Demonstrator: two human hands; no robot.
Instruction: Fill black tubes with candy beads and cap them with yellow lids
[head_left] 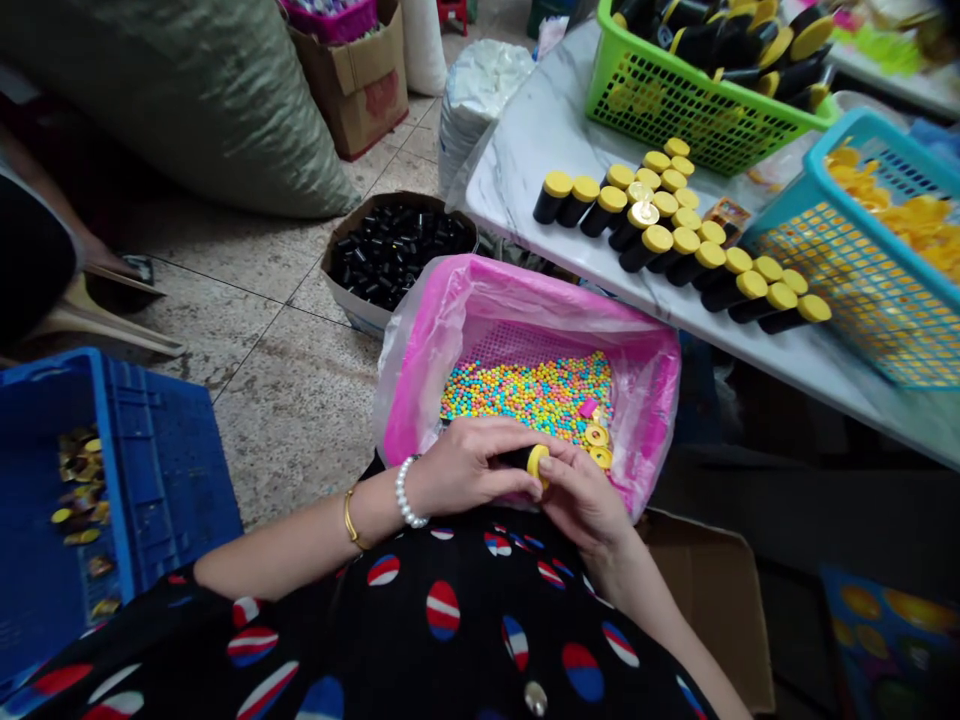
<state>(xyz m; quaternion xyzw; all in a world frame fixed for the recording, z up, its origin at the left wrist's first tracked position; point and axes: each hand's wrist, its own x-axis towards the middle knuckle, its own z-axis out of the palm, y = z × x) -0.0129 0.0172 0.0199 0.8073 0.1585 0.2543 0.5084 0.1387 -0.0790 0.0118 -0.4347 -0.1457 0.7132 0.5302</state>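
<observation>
Over the near edge of a pink basket (420,390) lined with clear plastic, my two hands meet. My left hand (469,465) is closed round a small black tube (514,458), mostly hidden by the fingers. The fingers of my right hand (589,495) pinch the yellow cap (538,465) at the tube's end; whether it is fully seated I cannot tell. Beneath them, the basket holds many small coloured balls (525,392), a few yellow round caps (598,436) and a pink scrap (588,407).
Capped black tubes (656,245) stand in rows on the marble-patterned table (517,150). Behind them are a green basket (705,125) and a blue basket (832,260) of yellow parts. A box of black tubes (401,250) sits on the floor; a blue crate (165,450) is at left.
</observation>
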